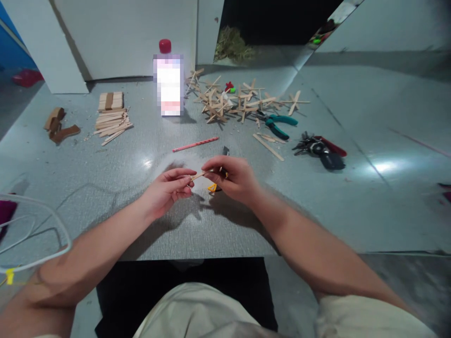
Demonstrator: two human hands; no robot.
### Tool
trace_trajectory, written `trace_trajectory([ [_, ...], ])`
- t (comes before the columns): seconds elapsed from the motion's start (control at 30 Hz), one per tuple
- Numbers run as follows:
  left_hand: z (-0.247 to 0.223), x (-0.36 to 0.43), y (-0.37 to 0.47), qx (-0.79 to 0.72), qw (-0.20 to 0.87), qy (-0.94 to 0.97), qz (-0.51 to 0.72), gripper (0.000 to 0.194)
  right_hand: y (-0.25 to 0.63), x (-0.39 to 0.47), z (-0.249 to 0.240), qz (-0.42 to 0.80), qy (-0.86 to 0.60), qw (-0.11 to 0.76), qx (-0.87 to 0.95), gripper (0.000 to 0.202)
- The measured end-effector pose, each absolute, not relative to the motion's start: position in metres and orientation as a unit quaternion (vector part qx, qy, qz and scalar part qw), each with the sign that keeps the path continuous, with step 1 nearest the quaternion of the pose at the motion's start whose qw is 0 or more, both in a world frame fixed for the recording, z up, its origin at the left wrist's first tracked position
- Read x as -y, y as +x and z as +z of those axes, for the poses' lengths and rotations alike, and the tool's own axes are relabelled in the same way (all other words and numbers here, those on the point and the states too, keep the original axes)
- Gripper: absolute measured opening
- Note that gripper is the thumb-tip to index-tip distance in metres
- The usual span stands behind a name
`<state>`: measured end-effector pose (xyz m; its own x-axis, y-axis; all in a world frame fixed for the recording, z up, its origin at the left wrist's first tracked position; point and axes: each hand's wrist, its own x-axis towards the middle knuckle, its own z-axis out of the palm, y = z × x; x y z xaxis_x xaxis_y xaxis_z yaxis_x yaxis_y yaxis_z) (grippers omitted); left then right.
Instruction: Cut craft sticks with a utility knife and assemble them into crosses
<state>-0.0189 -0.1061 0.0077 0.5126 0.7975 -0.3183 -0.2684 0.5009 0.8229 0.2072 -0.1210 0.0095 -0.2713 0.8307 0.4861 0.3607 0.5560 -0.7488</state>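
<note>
Near the front middle of the grey table, a thin wooden stick spans the gap between my two hands. My left hand pinches its left end between thumb and fingers. The right end is pinched by my right hand, whose fingers partly cover a dark tool with yellow parts; whether that tool is held or lies on the table I cannot tell. Beyond my hands lies a red patterned pencil.
Stick stacks and brown pieces lie left. Behind stand a red-capped bottle and a pile of crossed sticks. Teal-handled pliers, loose sticks and keys lie right. A white cable loops at left.
</note>
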Motion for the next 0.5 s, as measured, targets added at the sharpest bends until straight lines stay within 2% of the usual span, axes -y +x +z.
trace_trajectory([
  [0.27, 0.0042, 0.1072, -0.0215, -0.322, 0.750, 0.457, 0.354, 0.035, 0.2052, 0.1269, 0.0137, 0.346, -0.465, 0.467, 0.668, 0.018],
  [0.5, 0.0078, 0.1081, -0.0201, -0.305, 0.751, 0.469, 0.350, 0.031, 0.2014, 0.1274, 0.0162, 0.360, -0.490, 0.461, 0.646, 0.032],
])
